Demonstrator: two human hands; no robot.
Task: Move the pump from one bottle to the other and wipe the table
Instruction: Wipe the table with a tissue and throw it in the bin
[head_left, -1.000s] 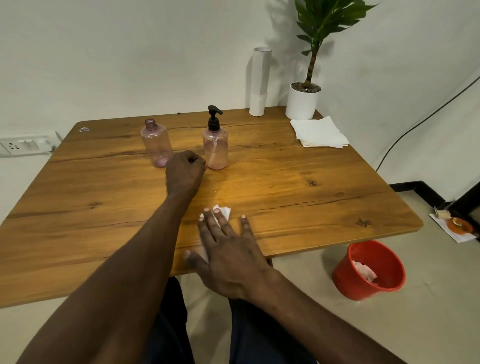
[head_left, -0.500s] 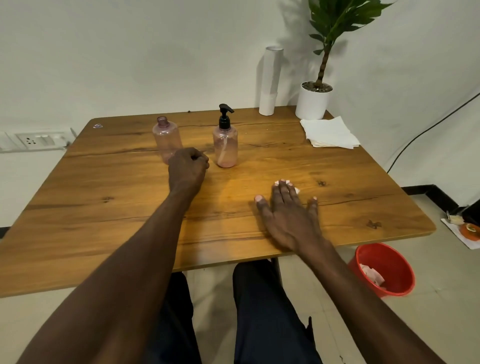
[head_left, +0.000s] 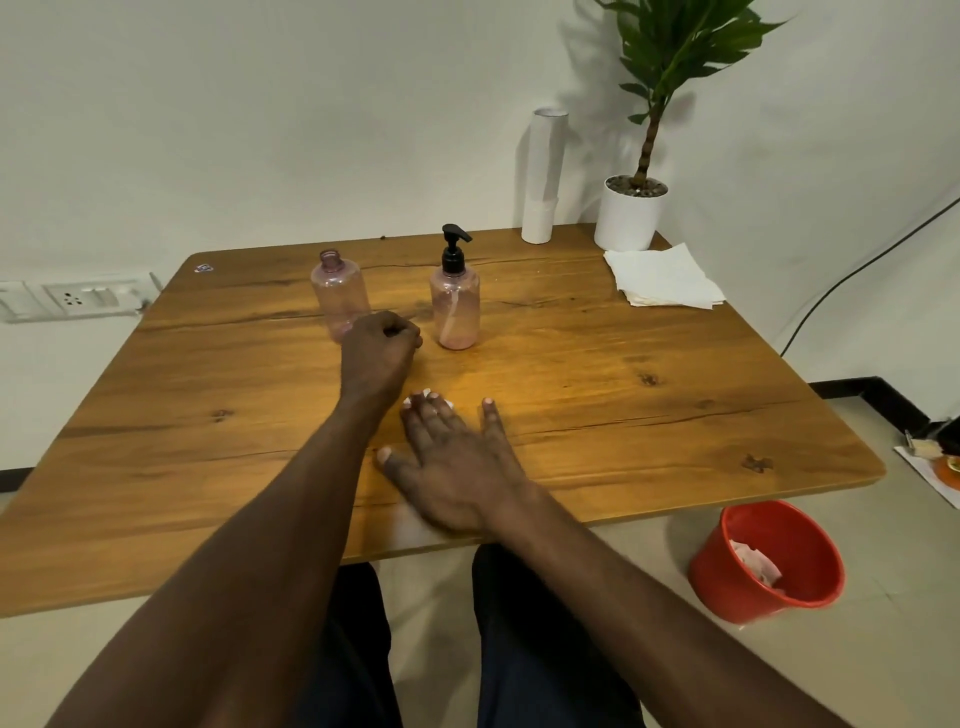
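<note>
Bare forearms, no sleeves; dark trousers (head_left: 545, 649) on the legs.

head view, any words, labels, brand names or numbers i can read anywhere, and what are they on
No text can be read in this view.
Small sticker at the table's far left corner: a blue and white mark, too small and blurred to read.
Open bottle and pump bottle: plain pink plastic, no label shows.
Wall socket plate: no lettering visible.
Red bucket, white pot, napkin stack: no print visible.
</note>
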